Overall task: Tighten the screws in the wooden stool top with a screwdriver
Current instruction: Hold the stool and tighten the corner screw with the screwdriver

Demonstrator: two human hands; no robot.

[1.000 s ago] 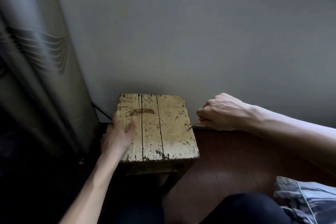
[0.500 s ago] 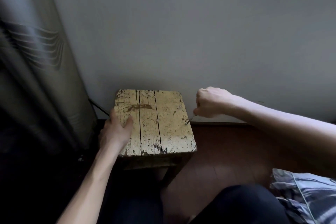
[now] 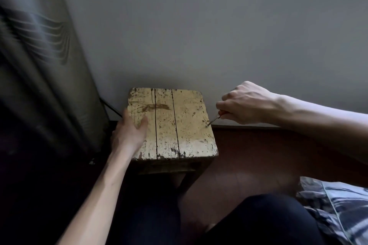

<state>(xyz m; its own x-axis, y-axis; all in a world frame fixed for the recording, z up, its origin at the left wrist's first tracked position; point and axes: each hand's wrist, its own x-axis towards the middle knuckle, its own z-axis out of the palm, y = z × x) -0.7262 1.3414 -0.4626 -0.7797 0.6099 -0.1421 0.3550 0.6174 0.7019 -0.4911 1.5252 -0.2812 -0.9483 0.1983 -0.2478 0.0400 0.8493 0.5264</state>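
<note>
grey wall (image 3: 219,26) behind a worn cream stool top (image 3: 185,121); right hand (image 3: 243,103) grips screwdriver (image 3: 214,119), left hand (image 3: 127,135) rests flat.

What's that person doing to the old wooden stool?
Someone is working on the stool with a screwdriver. Their right hand grips the screwdriver, and its tip touches the stool top near the right edge. The screw there is too small to make out. Their left hand rests against the left edge, thumb on top, steadying the stool. The stool stands on the floor against a wall.
</note>
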